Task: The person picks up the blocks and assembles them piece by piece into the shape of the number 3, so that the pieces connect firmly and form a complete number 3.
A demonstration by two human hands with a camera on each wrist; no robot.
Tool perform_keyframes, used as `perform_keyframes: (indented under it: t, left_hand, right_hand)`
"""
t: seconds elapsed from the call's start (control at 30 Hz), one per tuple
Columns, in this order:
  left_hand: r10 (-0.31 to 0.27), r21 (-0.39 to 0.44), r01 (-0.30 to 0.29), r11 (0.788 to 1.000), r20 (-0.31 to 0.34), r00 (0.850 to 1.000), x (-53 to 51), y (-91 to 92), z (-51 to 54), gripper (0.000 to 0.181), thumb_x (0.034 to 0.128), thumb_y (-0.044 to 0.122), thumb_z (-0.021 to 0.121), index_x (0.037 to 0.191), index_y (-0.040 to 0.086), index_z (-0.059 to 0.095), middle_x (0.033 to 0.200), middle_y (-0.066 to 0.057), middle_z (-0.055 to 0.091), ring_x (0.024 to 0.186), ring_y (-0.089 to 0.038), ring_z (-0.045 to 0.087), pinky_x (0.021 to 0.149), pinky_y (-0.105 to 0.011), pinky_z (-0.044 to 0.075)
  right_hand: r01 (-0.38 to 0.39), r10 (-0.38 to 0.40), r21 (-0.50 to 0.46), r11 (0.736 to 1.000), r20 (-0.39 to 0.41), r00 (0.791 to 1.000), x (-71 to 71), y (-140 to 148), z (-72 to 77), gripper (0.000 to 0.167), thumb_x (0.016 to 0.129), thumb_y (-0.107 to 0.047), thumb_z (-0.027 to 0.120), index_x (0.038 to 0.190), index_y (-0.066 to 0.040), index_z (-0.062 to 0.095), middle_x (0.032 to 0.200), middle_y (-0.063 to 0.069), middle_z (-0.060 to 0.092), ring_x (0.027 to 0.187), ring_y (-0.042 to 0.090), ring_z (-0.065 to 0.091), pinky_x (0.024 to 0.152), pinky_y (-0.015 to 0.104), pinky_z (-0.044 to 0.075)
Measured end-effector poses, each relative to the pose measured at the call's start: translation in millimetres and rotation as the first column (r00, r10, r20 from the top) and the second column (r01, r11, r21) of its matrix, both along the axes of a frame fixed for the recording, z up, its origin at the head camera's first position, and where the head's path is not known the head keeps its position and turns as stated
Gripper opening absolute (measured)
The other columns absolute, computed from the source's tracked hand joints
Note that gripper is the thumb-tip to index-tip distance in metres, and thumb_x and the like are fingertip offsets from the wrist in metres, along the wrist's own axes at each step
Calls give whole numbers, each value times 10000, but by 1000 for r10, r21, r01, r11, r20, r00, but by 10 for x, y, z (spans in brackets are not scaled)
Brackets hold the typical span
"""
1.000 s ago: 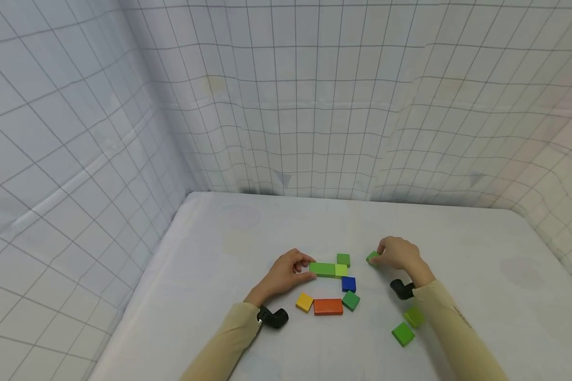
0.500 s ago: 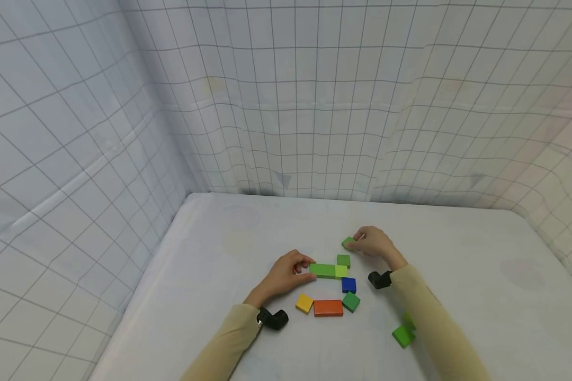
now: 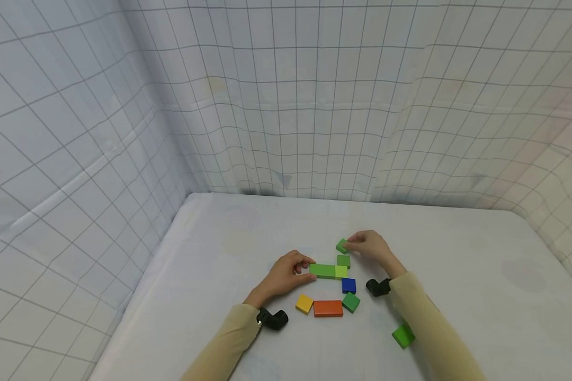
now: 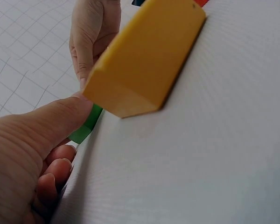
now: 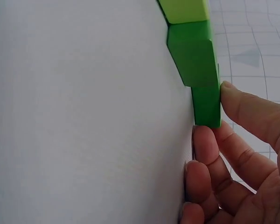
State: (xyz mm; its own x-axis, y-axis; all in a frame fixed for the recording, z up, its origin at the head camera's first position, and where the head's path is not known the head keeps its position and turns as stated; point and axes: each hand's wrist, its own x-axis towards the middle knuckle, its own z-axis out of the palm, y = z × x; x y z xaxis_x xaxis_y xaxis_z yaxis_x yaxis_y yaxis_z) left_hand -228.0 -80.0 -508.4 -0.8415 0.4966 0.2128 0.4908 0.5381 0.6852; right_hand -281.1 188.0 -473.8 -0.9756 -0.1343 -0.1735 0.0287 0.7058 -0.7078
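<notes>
- A long rectangular bright-green block (image 3: 322,271), smooth and perhaps painted, is pinched at its left end between the thumb and index finger of the left hand (image 3: 281,272); by this grip the row is probably steadied.
- Against its other end a square lime-green block (image 3: 341,272) is set, and the two are lined up as one bar.
- A small green block (image 3: 341,246) is pinched between the thumb and fingers of the right hand (image 3: 370,246). It is held by its outer side, presumably so that the inner side is left free (whether it rests on the table cannot be told).
- Just nearer the person, a square mid-green block (image 3: 343,261) is placed at the lime-green block's far edge; the pinched block is turned at an angle to it.
- On the near side, a square blue block (image 3: 349,286) and a square dark-green block (image 3: 351,302) are seen, the latter turned askew.
- Beside that, a rectangular orange-red block (image 3: 328,308) is laid lengthwise, with a square yellow block (image 3: 304,304) tilted at its left end.
</notes>
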Motion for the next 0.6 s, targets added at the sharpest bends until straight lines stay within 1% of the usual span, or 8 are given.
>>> perform_keyframes:
  t: [0.13,0.27,0.6]
  left_hand:
    - [0,-5,0,1000,-11,1000,-4,-2,-6,323,845,302,737,1106,120,682,870,57,520,714,-81,457,656,-238,411]
    - [0,-4,0,1000,-7,1000,-5,-2,-8,321,846,301,736,1109,125,680,873,62,517,716,-75,455,660,-236,410]
    - [-1,-4,1,1000,0,1000,10,7,9,323,848,298,735,1110,117,681,874,68,513,721,-87,459,661,-246,411]
  right_hand:
    - [-17,18,9,1000,-20,1000,19,-11,-5,320,861,-352,698,1001,-65,700,989,80,641,817,218,527,681,332,428]
    - [-15,15,11,1000,-28,999,39,-20,-4,325,861,-353,699,1013,-65,705,1010,85,645,847,228,531,701,347,433]
    - [4,-4,3,1000,-39,999,81,-21,-26,326,856,-348,704,1012,-63,714,1014,93,656,836,223,548,680,330,441]
